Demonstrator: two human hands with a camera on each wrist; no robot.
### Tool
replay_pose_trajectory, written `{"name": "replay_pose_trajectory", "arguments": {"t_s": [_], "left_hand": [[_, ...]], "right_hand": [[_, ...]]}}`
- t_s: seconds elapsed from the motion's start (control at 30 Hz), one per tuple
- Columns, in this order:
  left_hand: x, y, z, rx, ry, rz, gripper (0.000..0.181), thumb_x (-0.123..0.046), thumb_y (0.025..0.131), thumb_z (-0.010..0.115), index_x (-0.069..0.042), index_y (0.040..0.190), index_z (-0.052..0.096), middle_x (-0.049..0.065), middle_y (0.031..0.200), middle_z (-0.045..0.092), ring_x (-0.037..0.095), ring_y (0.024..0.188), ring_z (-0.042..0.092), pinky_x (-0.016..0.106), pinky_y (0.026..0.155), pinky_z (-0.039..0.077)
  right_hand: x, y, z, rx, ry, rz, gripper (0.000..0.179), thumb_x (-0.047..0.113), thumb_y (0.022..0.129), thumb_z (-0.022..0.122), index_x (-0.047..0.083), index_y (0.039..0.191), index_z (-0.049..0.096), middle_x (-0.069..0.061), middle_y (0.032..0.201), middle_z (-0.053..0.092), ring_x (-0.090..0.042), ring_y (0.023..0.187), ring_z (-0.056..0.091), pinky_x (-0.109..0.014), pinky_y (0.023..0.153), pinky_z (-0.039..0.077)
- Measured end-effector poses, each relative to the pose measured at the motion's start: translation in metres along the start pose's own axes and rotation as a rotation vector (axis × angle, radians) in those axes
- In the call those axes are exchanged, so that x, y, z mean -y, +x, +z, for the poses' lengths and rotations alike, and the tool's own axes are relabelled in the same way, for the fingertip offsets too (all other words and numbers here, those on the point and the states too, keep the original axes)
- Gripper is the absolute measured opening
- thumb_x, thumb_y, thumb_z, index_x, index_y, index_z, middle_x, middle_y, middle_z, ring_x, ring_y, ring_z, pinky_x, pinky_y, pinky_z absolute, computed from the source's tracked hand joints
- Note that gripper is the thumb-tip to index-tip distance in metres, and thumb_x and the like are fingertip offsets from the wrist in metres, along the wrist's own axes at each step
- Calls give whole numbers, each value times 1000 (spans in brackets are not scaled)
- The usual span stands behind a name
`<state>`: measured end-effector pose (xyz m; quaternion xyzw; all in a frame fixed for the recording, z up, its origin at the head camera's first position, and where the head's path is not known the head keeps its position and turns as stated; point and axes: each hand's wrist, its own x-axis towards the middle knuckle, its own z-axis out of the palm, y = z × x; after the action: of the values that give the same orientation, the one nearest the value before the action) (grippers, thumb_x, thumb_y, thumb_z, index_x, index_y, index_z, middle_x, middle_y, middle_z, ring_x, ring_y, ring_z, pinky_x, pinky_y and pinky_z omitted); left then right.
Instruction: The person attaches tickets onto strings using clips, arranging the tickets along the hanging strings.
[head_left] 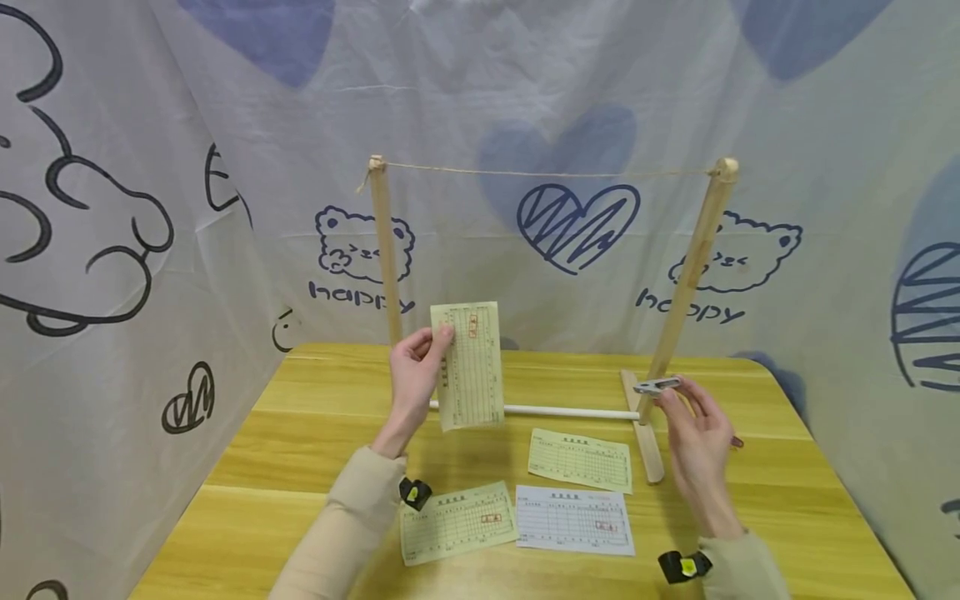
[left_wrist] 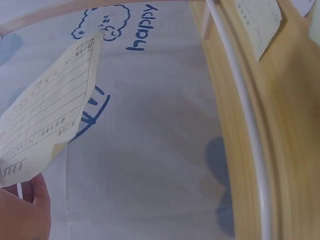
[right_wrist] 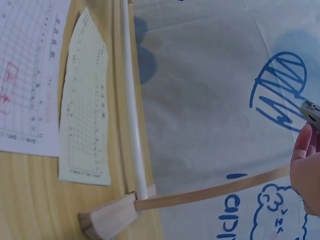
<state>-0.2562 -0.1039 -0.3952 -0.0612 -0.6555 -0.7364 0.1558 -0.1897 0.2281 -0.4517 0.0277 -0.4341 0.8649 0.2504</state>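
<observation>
A printed cloth (head_left: pixel 450 108) backs the table (head_left: pixel 273 454), where a wooden frame (head_left: pixel 688 279) stands upright. Its white rod (head_left: pixel 570 412) runs low between the posts, probably as a brace; its cord (head_left: pixel 551 174) is tied at the post tops, which keeps it raised.

The left hand (head_left: pixel 415 371) has a narrow grip, pinching a pale yellow slip (head_left: pixel 472 379) by its side edge before the frame, below and apart from the cord; most of the print is left uncovered. The right hand (head_left: pixel 697 433) pinches a small grey clip (head_left: pixel 657 386) beside the right post, one end projecting free.

A white slip (head_left: pixel 574 521) and two more yellow slips (head_left: pixel 581 460) lie face up, likely spread for reading.
</observation>
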Motion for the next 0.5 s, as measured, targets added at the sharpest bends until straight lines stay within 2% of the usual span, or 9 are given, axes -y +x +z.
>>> {"name": "replay_pose_trajectory", "arguments": {"t_s": [0.1,0.33,0.5], "left_hand": [[-6,2,0,-11,-16,2,28,-21,98,67,6,104,70,-12,75,74,5,64,66,17,56,53],[-18,8,-1,-33,-53,5,26,-20,99,66,4,104,70,-10,76,74,6,65,66,17,57,54],[-26,12,-2,-41,-82,9,19,-19,99,66,-1,99,71,-10,76,73,6,65,64,17,57,53]], "right_hand": [[1,2,9,25,32,-12,29,-17,94,53,-19,123,53,-13,108,66,-17,93,71,-24,84,60],[6,9,30,84,20,-49,30,-13,95,55,-17,125,54,-12,108,66,-16,90,70,-23,83,60],[9,14,44,120,-18,-96,27,-11,96,56,-15,122,56,-12,108,66,-15,92,70,-22,83,60]]}}
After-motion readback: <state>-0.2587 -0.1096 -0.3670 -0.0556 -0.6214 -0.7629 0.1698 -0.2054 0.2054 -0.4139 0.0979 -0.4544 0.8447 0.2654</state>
